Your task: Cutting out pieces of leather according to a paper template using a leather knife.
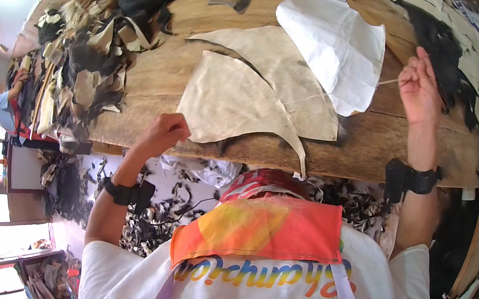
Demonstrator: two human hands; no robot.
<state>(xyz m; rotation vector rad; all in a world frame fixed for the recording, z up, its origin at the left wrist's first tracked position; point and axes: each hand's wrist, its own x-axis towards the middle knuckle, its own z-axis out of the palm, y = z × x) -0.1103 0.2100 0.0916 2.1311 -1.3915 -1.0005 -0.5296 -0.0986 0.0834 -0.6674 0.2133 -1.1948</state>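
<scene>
My left hand is closed, knuckles up, at the table's near edge beside the lower left corner of a pale hide piece. What its fingers hold, if anything, is hidden. Raised at the right, my right hand has its fingers curled in. A thin pale stick-like strand runs from it toward a creased white sheet, which covers part of a second pale hide piece. This second piece lies behind the first, and the two partly overlap.
A dark brush-like tool lies on the wooden table. Hide scraps heap up at the left, with dark hide at the far right. Cuttings litter the area below the table edge. Another person stands far left.
</scene>
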